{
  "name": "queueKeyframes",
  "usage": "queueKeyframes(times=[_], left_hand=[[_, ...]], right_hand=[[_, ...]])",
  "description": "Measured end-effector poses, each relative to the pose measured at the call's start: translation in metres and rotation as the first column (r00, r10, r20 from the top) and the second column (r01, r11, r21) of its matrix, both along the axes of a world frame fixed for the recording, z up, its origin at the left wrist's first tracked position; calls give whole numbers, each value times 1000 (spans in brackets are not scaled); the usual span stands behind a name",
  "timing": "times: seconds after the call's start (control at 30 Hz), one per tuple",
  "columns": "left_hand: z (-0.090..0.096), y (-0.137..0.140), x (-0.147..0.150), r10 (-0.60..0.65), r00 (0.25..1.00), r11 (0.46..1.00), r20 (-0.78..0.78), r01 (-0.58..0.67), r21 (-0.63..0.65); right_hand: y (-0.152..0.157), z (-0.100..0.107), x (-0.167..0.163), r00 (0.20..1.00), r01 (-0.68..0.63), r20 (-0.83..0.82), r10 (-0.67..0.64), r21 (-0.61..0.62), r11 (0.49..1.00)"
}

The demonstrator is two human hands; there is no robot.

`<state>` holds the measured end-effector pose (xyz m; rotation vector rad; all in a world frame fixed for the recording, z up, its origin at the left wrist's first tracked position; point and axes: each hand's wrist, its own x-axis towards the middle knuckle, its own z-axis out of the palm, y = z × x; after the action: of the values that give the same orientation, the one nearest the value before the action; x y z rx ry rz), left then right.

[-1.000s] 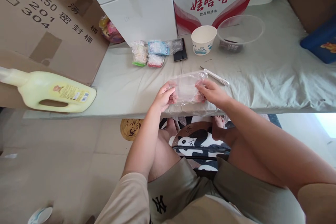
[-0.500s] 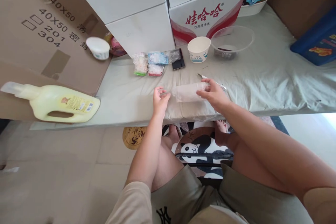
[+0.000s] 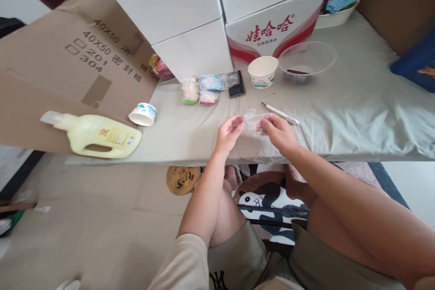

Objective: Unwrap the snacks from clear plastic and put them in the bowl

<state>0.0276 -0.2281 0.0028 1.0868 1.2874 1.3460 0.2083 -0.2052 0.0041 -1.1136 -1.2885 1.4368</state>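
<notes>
Across the pale-green, cloth-covered worktop [image 3: 360,99], we're hovering our left hand [image 3: 228,136], fingers curling apart, while our right hand [image 3: 281,135] is pinching a clear, crinkled plastic wrapper [image 3: 252,122] near the front edge; a slim white pen-shaped knife [image 3: 280,113] is lying just beyond.

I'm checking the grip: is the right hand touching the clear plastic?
Touching: the head view shows the right hand pinching the clear plastic at one end.

The right hand [image 3: 280,135] pinches clear plastic film [image 3: 252,123], the left hand [image 3: 227,137], contact unclear, is at its edge, and a white-handled tool [image 3: 279,113] lies just beyond, near a phone [image 3: 236,85].
</notes>
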Motion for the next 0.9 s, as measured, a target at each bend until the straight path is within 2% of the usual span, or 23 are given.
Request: queueKeyframes(times=[0.07,0.2,0.27,0.3,0.37,0.43,0.53,0.57,0.63,0.73,0.83,0.87,0.9], left_hand=[[2,-11,-13,55,998,998,-32,-55,-6],[-8,-28,-11,-21,994,996,105,31,-88],[-15,-29,0,25,983,993,183,-4,-118],[-17,-28,5,76,976,991,202,-51,-126],[-17,-24,13,154,962,984,226,-128,-128],[-13,-19,18,112,957,989,269,-82,-121],[-8,-15,25,-4,953,993,303,40,-114],[-8,-13,27,-11,959,992,282,45,-118],[-10,-9,27,24,981,991,193,2,-134],[-6,7,13,128,992,986,12,-126,-111],[22,42,-8,300,930,954,-212,-291,73],[36,57,-13,347,884,937,-312,-310,163],[51,75,-14,362,835,928,-414,-278,250]], right_hand=[[3,-1,2,1000,6,10,-6,-26,1000],[-3,-1,-12,973,-225,-47,225,14,974],[-9,-2,-23,956,-289,-36,290,44,956],[-10,-3,-27,961,-277,-12,278,44,960],[-11,-5,-30,986,-166,41,164,43,985],[-9,-5,-27,997,-69,51,65,67,995],[-4,-2,-15,988,-136,90,128,100,986],[-2,0,-11,981,-157,127,144,94,983],[1,4,-4,981,-114,167,100,76,991],[5,7,0,997,-13,76,11,20,1000],[9,10,-3,1000,-21,3,21,-54,998],[10,11,-5,999,-42,2,42,-64,997],[10,13,-6,998,-67,6,68,-67,995]])
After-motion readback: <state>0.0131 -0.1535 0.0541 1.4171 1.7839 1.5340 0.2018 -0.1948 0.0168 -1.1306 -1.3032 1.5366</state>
